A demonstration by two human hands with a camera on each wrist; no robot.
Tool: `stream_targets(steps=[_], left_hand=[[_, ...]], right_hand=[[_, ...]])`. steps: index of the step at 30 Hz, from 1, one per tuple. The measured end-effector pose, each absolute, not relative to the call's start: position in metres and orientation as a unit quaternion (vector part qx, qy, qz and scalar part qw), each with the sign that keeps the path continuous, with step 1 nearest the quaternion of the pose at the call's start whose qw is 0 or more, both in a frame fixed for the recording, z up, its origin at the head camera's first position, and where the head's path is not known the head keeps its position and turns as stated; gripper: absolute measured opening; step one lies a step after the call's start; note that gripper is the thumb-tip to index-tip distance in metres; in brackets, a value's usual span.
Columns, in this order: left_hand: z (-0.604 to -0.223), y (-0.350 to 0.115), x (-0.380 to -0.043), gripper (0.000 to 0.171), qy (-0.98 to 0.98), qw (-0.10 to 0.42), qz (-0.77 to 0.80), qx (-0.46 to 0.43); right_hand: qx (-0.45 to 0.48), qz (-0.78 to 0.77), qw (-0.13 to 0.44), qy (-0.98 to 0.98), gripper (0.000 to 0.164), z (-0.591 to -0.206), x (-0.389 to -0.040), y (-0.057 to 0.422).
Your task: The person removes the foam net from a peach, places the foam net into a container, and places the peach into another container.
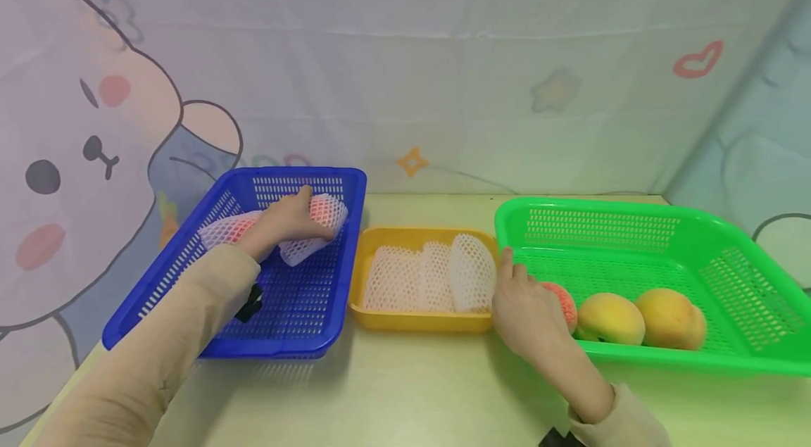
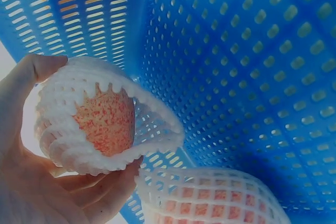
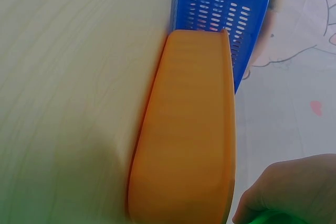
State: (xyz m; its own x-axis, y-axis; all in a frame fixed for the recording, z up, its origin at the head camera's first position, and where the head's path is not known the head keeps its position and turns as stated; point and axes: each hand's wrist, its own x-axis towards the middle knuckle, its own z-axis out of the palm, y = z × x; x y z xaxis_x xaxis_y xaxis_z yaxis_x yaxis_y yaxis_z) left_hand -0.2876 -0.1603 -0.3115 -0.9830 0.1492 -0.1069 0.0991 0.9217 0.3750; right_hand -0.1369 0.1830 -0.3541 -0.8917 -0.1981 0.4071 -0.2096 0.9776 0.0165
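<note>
In the blue basket [image 1: 298, 334], my left hand [image 1: 288, 222] grips a peach [image 2: 107, 121] wrapped in a white foam net [image 2: 68, 129]. Thumb and fingers curl round the net, whose mouth gapes so the speckled pink skin shows. Beside it lies a second netted peach [image 2: 210, 198], partly behind my wrist in the head view. My right hand [image 1: 529, 310] holds the near left rim of the green basket [image 1: 633, 208], with fingers over the edge. Next to that hand, inside the green basket, sit a pink-red fruit [image 1: 560, 306], partly covered, and yellow peaches [image 1: 611, 320].
Between the two baskets stands a yellow tray [image 1: 421, 322] with several empty white foam nets [image 1: 395, 278] in it. All the containers stand on a pale wooden table [image 1: 405, 391]. A printed cloth [image 1: 456, 95] hangs behind them.
</note>
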Motion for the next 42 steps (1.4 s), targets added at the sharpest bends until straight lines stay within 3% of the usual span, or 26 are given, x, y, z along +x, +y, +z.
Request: stream_targets(steps=[10,27,42], left_hand=[[-0.304,-0.16,-0.28,0.108,0.974,0.081,0.206,0.051],[-0.293,-0.156,-0.267,0.107,0.98,0.052,0.166,0.101],[-0.275,-0.153,-0.249,0.103,0.98,0.035,0.163,0.106]], right_hand=[[0.108,0.012,0.214,-0.971,0.051,-0.355,-0.137,0.182],[0.095,0.021,0.18,-0.979,0.054,-0.352,-0.136,0.181],[0.098,0.017,0.192,-0.976,0.053,-0.353,-0.136,0.182]])
